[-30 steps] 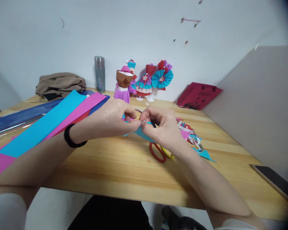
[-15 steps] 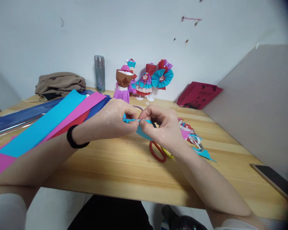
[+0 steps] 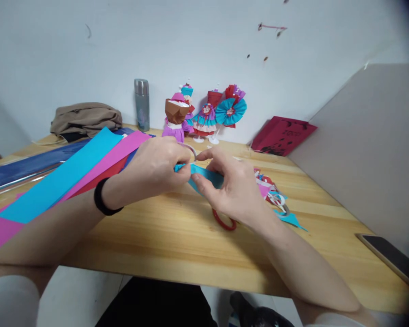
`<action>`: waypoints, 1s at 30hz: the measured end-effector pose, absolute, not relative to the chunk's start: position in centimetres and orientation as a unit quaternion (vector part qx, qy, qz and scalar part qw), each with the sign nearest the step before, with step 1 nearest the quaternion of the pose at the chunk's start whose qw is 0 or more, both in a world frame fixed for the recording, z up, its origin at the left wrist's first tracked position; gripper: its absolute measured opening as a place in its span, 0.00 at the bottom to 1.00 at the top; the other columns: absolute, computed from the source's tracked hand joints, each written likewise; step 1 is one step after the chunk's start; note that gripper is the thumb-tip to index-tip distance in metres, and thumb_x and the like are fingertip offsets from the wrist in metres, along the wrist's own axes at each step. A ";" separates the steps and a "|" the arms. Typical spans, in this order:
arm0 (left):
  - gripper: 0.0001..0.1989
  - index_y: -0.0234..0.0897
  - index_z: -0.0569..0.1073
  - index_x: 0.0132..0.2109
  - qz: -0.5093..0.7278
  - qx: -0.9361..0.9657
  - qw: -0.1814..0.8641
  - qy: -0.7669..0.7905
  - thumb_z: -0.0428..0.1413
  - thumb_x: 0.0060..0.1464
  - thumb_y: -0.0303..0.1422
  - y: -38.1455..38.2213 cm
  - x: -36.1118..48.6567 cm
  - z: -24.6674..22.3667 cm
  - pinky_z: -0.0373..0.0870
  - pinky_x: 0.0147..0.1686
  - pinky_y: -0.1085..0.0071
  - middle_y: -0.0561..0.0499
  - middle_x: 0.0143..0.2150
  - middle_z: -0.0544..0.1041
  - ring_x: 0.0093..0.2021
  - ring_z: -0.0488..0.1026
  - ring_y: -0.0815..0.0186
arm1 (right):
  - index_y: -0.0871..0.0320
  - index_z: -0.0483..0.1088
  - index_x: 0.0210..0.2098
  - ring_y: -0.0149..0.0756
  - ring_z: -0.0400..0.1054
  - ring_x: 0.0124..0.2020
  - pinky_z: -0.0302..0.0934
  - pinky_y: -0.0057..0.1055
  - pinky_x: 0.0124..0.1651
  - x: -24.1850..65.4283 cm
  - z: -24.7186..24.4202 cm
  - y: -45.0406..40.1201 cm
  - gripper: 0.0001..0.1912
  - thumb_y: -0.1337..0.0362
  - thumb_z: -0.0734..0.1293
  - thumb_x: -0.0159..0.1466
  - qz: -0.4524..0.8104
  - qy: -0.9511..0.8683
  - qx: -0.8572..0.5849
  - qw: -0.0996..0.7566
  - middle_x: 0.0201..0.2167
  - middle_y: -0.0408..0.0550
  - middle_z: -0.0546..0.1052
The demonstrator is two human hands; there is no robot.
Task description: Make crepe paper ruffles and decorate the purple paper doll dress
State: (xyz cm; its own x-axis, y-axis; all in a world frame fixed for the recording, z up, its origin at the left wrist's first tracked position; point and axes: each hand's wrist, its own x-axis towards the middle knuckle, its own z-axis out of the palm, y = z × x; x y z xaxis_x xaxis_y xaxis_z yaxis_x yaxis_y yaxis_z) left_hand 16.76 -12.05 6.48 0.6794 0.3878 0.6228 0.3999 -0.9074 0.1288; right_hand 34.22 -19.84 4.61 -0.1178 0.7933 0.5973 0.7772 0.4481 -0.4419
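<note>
The right hand (image 3: 234,184) has loosened its grip: half a second ago its thumb and forefinger were pinched on the blue strip (image 3: 205,173) right beside the left fingertips, and now they stand apart with the strip between them, the thumb against its near edge and the forefinger raised on the far side. More of the strip's flat face shows in that gap than before. The left hand (image 3: 162,165) stays closed, pinching the strip's left end between thumb and curled forefinger. The yellow scissor handle, visible earlier, is now hidden by the right hand, leaving the red handle (image 3: 221,224) on the near side. The strip is held up over the middle of the table (image 3: 150,245). It is bright blue and smooth toward the right, while a small bunched, folded-looking bit pokes out at the left hand's fingers; its right end is hidden behind the right hand, so its full length cannot be told. To the left lie a wide blue sheet (image 3: 61,175) and a pink sheet (image 3: 109,164); to the right, a heap of scraps (image 3: 267,190); at the far side stand small paper dresses (image 3: 204,119).
</note>
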 end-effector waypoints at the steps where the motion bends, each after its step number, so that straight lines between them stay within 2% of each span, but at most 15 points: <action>1: 0.11 0.36 0.70 0.22 -0.343 -0.912 0.024 -0.223 0.51 0.50 0.28 -12.1 16.7 6.6 0.52 0.26 0.69 0.52 0.21 0.68 0.25 0.60 0.69 | 0.55 0.70 0.41 0.32 0.62 0.23 0.53 0.32 0.30 34.3 4.7 -19.9 0.10 0.60 0.67 0.61 0.012 -0.746 -0.529 0.404 0.22 0.40 0.71; 3: 0.11 0.36 0.71 0.23 -0.343 -0.910 0.023 -0.231 0.51 0.51 0.29 -12.2 16.5 6.9 0.53 0.27 0.70 0.52 0.22 0.69 0.25 0.60 0.69 | 0.55 0.69 0.42 0.32 0.63 0.24 0.54 0.32 0.31 34.5 5.0 -19.9 0.11 0.60 0.68 0.61 0.032 -0.740 -0.529 0.413 0.23 0.40 0.71; 8: 0.11 0.36 0.73 0.25 -0.310 -0.917 -0.085 -0.236 0.52 0.53 0.31 -12.2 15.7 7.9 0.53 0.26 0.73 0.56 0.21 0.67 0.24 0.59 0.72 | 0.55 0.71 0.38 0.33 0.66 0.28 0.57 0.30 0.31 35.1 5.0 -19.5 0.07 0.61 0.68 0.61 0.114 -0.718 -0.501 0.468 0.27 0.42 0.74; 12: 0.11 0.36 0.73 0.25 -0.304 -0.916 -0.132 -0.224 0.53 0.54 0.33 -12.1 15.7 7.8 0.53 0.24 0.73 0.56 0.21 0.67 0.24 0.61 0.72 | 0.56 0.73 0.35 0.31 0.64 0.26 0.56 0.29 0.28 35.2 4.9 -19.3 0.07 0.61 0.68 0.59 0.157 -0.699 -0.492 0.494 0.24 0.42 0.72; 18: 0.09 0.36 0.72 0.25 -0.311 -0.920 -0.117 -0.209 0.53 0.51 0.30 -12.0 15.9 7.5 0.54 0.25 0.72 0.56 0.21 0.67 0.24 0.61 0.72 | 0.56 0.72 0.27 0.29 0.59 0.22 0.51 0.28 0.25 35.0 5.3 -19.4 0.04 0.64 0.68 0.57 0.132 -0.702 -0.504 0.485 0.19 0.40 0.68; 23: 0.10 0.36 0.72 0.25 -0.306 -0.926 -0.103 -0.196 0.52 0.52 0.29 -12.0 16.0 7.3 0.53 0.25 0.72 0.57 0.21 0.67 0.24 0.60 0.72 | 0.56 0.72 0.28 0.29 0.59 0.23 0.52 0.28 0.26 35.0 5.2 -19.5 0.04 0.64 0.69 0.58 0.101 -0.712 -0.516 0.464 0.21 0.40 0.70; 30: 0.10 0.36 0.71 0.24 -0.317 -0.925 -0.061 -0.199 0.53 0.52 0.29 -12.1 16.2 7.2 0.54 0.26 0.72 0.56 0.21 0.68 0.25 0.60 0.71 | 0.57 0.70 0.25 0.29 0.60 0.24 0.52 0.29 0.28 35.2 5.2 -19.3 0.12 0.62 0.65 0.64 0.105 -0.730 -0.491 0.464 0.21 0.41 0.71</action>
